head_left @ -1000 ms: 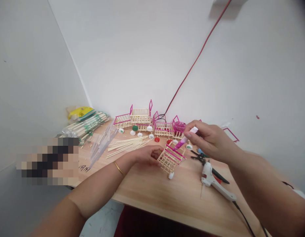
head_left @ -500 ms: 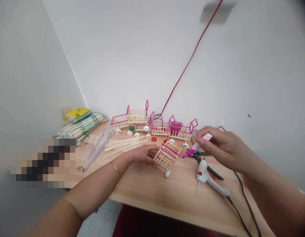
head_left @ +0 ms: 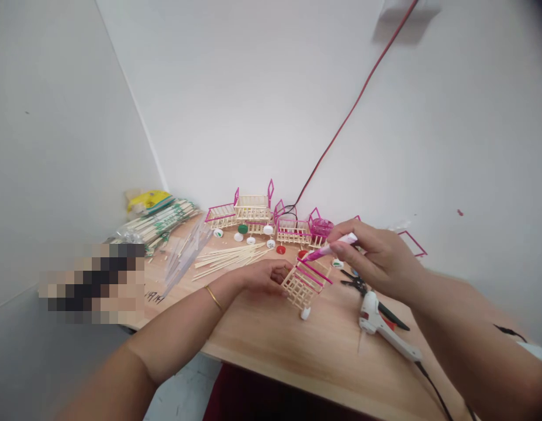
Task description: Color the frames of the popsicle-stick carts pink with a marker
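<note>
My left hand [head_left: 264,276] grips a small cart [head_left: 304,282] made of pale wooden sticks with pink-painted top rails, tilted on the wooden table [head_left: 297,345]; one white cap wheel shows under it. My right hand [head_left: 376,256] holds a pink marker [head_left: 330,249], its tip down at the cart's upper pink rail. Behind the cart stands a row of finished stick carts [head_left: 253,209] with pink handles and bottle-cap wheels.
A white glue gun [head_left: 380,326] with its cord lies to the right, beside black pliers [head_left: 356,283]. Loose sticks [head_left: 229,256] and packs of sticks [head_left: 159,223] lie to the left. A red cable [head_left: 345,120] runs up the wall. The table's front edge is close to me.
My right hand swung the marker away to the right of the cart, then brought it back; its tip is at the cart's top rail again. My left hand kept hold of the cart.
</note>
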Available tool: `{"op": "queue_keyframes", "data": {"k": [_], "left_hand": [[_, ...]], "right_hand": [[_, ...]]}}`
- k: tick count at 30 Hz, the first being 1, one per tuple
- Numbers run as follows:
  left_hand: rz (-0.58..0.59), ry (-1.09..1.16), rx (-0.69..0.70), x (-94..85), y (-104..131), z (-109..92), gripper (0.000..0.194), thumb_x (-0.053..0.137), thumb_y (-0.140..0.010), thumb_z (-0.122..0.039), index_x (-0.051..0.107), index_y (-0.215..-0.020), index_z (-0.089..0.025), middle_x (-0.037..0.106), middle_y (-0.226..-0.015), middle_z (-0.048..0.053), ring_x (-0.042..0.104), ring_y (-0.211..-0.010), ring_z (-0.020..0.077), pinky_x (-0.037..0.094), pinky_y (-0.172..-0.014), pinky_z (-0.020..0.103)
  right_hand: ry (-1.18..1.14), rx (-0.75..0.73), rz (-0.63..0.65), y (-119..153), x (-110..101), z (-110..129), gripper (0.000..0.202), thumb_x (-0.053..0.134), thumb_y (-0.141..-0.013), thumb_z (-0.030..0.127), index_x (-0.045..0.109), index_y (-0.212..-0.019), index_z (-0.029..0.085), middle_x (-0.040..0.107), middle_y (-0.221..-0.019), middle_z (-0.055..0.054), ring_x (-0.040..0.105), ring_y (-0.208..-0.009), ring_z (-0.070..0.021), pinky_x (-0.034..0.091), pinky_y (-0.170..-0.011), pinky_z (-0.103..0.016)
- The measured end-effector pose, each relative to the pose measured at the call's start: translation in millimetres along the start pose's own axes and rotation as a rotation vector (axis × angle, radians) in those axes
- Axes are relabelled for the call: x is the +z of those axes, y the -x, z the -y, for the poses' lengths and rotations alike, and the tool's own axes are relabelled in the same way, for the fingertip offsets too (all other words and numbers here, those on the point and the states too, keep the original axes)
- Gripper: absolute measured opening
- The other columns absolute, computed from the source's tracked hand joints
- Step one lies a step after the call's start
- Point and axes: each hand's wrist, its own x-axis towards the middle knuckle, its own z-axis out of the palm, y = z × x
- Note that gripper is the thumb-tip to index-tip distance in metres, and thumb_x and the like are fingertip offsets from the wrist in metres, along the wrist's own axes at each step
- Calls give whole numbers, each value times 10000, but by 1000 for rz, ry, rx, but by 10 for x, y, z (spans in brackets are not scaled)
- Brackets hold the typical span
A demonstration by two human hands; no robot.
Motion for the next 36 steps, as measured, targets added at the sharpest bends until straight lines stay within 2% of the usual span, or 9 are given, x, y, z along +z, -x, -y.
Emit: {"op": "queue_keyframes", "data": {"k": [3, 8, 14, 21, 28, 36], "left_hand": [[-7, -17, -1, 8, 9, -19, 471, 821, -686, -239, 594, -1094, -176, 663, -1064, 65, 656, -942, 161, 489, -856, 308], [-5, -26, 2, 0, 17, -6, 506, 809, -692, -209, 579, -1142, -178, 660, -1074, 64, 654, -950, 164, 492, -866, 320], [11, -34, 24, -27, -1, 58, 532, 817, -687, -256, 568, -1153, -188, 653, -1085, 69, 653, -933, 168, 500, -830, 315], [16, -65, 17, -45, -9, 84, 521, 813, -696, -280, 575, -1150, -194, 654, -1098, 74, 653, -953, 180, 506, -844, 331], [6, -67, 15, -31, -2, 63, 531, 803, -708, -265, 572, -1181, -195, 660, -1085, 75, 660, -948, 185, 507, -842, 334], [-2, -44, 11, -37, -1, 71, 561, 810, -692, -218, 568, -1198, -190, 655, -1100, 79, 655, -948, 177, 502, -861, 339]], "right_hand": [[31, -54, 2, -58, 64, 2, 247, 425, -985, 372, 586, -906, 202, 683, -765, -30, 562, -528, -105, 401, -515, -225], [53, -81, 44, -84, 115, -13, 203, 454, -981, 354, 575, -915, 205, 663, -701, 2, 559, -509, -100, 383, -507, -213], [132, -113, 99, -79, 106, 38, 226, 425, -991, 361, 576, -915, 211, 691, -751, -20, 570, -536, -113, 391, -531, -221], [147, -89, 154, -55, 138, 69, 252, 425, -991, 393, 592, -936, 213, 669, -699, -4, 557, -525, -119, 380, -535, -235], [214, -103, 154, 1, 120, 77, 291, 396, -996, 410, 590, -910, 211, 654, -707, -18, 564, -571, -137, 383, -559, -251], [356, -218, 157, 12, 79, 181, 339, 361, -1009, 411, 605, -903, 201, 639, -676, -30, 580, -593, -169, 359, -551, -272]]}}
